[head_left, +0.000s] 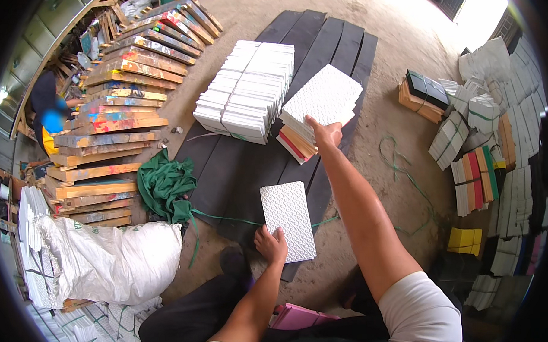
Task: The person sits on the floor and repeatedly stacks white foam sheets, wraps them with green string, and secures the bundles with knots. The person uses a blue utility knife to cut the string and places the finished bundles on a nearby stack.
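My left hand (pixel 270 244) is closed on the lower left edge of a white embossed sheet (pixel 289 215), which lies over a green strap on the dark boards. Farther off, my right arm reaches to a fanned stack of white embossed sheets (pixel 329 97). My right hand (pixel 326 134) grips the near edge of that stack, with the thumb on top and the other fingers mostly hidden. Under it show cream, orange and red layers (pixel 296 145). Just left of this stands a large strapped bundle of white sheets (pixel 245 90).
Paint-stained wooden frames (pixel 121 125) line the left. Green cloth (pixel 166 184) and a white sack (pixel 117 255) lie nearer. A loose green strap (pixel 407 175) curls over the floor at right, before strapped bundles (pixel 474 179). Pink sheets (pixel 300 316) sit by my legs. Another person (pixel 47 106) is far left.
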Tool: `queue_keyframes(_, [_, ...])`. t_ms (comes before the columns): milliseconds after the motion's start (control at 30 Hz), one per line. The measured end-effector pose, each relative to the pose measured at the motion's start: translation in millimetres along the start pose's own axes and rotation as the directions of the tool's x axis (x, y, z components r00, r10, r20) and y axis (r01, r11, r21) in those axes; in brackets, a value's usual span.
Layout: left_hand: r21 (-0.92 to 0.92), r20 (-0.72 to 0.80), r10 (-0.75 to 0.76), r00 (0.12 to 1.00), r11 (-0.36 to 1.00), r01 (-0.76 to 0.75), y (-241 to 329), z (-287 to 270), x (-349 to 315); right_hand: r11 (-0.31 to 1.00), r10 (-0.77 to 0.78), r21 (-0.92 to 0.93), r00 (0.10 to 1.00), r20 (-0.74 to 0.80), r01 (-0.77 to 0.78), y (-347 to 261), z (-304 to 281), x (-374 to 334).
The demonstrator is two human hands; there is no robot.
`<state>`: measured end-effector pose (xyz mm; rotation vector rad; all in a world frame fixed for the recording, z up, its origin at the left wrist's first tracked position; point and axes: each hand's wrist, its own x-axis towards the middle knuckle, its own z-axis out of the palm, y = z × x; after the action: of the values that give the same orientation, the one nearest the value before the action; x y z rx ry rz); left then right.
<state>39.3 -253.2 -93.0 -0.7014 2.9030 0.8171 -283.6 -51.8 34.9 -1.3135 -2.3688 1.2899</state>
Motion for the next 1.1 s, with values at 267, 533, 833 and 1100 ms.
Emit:
queue_keyframes(267, [-0.049,0.009,-0.015,1.000,0.999,0.016,-3.3,-3.7,-1.0,0.989,0.075,0.111,0.984,0.164,-0.094,1.8,-35.6,1.4])
queue_keyframes(533, [-0.326,-0.301,0.077,0.951,0.928,-0.178,-7.8,-12.6,42.6,0.791,-0.295,0.607,0.823,0.485,-0.074,68.1,-104.5,-36.0])
queue_keyframes(833, [-0.929,0.332,0.221,0.917,0.246,0.277,35.0,-94.3,88.1,0.899,-0.408,0.436,0.433,0.804,0.037,212.9,-82.7,-187.1])
queue_keyframes(1100, [-0.844,0.320,0.201,0.926,0.504,0.182,5.1,-76.8,40.6,0.950,-0.284,0.048,0.797,0.533,0.307,218.1,-64.1,-230.7])
